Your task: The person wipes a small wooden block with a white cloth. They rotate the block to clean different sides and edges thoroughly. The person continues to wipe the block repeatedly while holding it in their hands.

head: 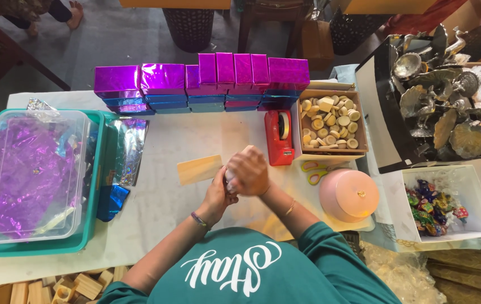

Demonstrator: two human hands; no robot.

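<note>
Purple foil boxes (201, 79), red tape dispenser (279, 137), pink round container (348, 195), green-handled scissors (315, 170).

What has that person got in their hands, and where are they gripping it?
Both hands, left hand and right hand, close together around something small and pale. The fingers hide most of it, so its kind and the exact grip cannot be told.

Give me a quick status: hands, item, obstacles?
Left hand and right hand clasped around a small pale object, mostly hidden. Wooden panel beside them. Nothing blocking.

Small pale object (230, 175) (mostly hidden) clasped between both hands, above the white table, near a pale wooden slat (199, 169).
</note>
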